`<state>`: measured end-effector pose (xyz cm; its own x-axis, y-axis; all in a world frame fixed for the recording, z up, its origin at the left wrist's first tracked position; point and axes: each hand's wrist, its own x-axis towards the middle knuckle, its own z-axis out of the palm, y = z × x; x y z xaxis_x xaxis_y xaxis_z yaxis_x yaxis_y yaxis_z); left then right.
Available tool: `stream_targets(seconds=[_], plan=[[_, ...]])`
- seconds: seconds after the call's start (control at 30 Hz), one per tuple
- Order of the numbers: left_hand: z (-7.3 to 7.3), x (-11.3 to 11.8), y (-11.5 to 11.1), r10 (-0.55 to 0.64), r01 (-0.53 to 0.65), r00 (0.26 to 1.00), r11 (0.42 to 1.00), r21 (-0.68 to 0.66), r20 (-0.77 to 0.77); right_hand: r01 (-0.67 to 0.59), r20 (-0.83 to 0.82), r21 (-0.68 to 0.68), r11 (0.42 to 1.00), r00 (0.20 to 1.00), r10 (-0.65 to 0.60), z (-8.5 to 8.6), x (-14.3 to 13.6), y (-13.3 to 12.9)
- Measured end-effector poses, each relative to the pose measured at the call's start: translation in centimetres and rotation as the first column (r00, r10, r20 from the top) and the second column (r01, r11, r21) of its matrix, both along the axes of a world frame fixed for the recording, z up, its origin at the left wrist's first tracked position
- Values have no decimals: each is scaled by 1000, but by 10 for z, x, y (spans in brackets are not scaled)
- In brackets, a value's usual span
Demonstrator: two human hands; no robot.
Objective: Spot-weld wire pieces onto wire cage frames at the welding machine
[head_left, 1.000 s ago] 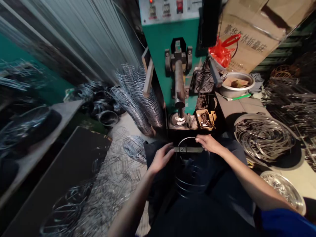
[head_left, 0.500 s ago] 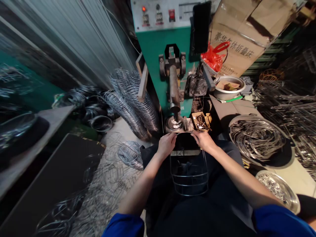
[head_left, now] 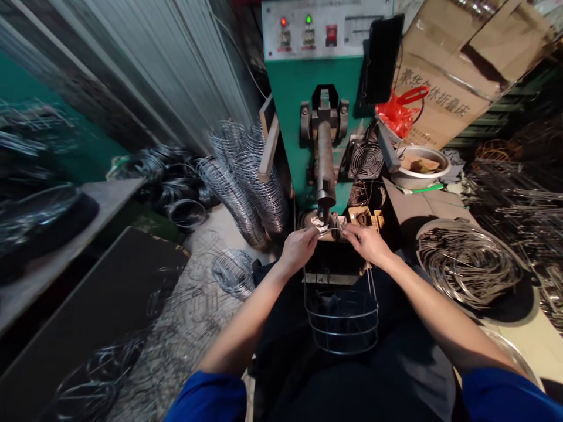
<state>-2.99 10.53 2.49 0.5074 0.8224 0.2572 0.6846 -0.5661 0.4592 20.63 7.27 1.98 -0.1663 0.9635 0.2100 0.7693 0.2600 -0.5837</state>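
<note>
Both my hands grip the upper end of a wire basket frame, whose curved lower rungs hang over my lap. My left hand pinches it on the left, fingers closed. On the other side my right hand pinches it too, with fingers and thumb together. The held end is at the lower tip of a green spot welder, just under its round metal arm. My fingers partly hide the contact point. A red and a green lamp glow on the welder's panel.
Stacked wire rings stand left of the welder, a wire bundle on the floor. To the right are a tray of bent wires, a metal bowl and a cardboard box. A dark board lies at left.
The wire frame's upper end has tilted and moved against the welder tip. The green lamp has come on. My view has shifted slightly left.
</note>
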Motion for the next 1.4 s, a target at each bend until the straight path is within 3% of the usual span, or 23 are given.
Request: stream_targets(seconds=[0.4, 1.13, 1.3, 1.4], plan=[[17, -6, 6, 50, -49, 990, 999, 7, -131, -73, -13, 21, 997, 997, 73, 12, -9, 19], [18, -6, 13, 29, -33, 990, 999, -25, -140, -60, -58, -61, 996, 997, 56, 15, -7, 29], [16, -8, 14, 15, -18, 992, 1000, -24, -122, -66, -150, -141, 988, 988, 45, 19, -9, 28], [13, -8, 15, 9, -13, 995, 999, -32, -100, -47, -283, -290, 956, 958, -39, 19, -7, 25]])
